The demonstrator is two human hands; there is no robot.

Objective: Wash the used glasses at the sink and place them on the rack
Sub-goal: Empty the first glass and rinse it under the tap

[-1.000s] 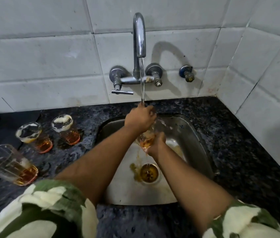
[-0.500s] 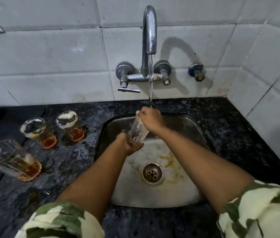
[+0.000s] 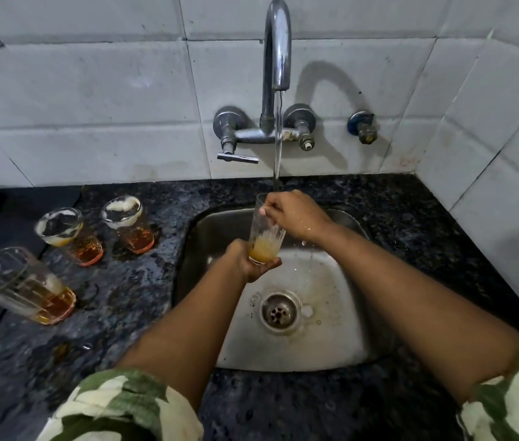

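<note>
Over the steel sink (image 3: 341, 329), under the running tap (image 3: 277, 43): a clear glass (image 3: 264, 232), upright, orange dregs at its bottom; left hand (image 3: 247, 265) curled round the base from below; right hand (image 3: 296, 214) at the rim, fingers bent into the mouth, apparently rubbing the inside, though glare blurs the tips. On the black counter (image 3: 124, 313) left of the sink: three used glasses (image 3: 127, 224) with amber liquid, standing apart. No readable writing or brand anywhere.

A wet black speckled stone counter (image 3: 411, 237) carries three used glasses (image 3: 131, 224) left of its sink (image 3: 341, 351)
</note>
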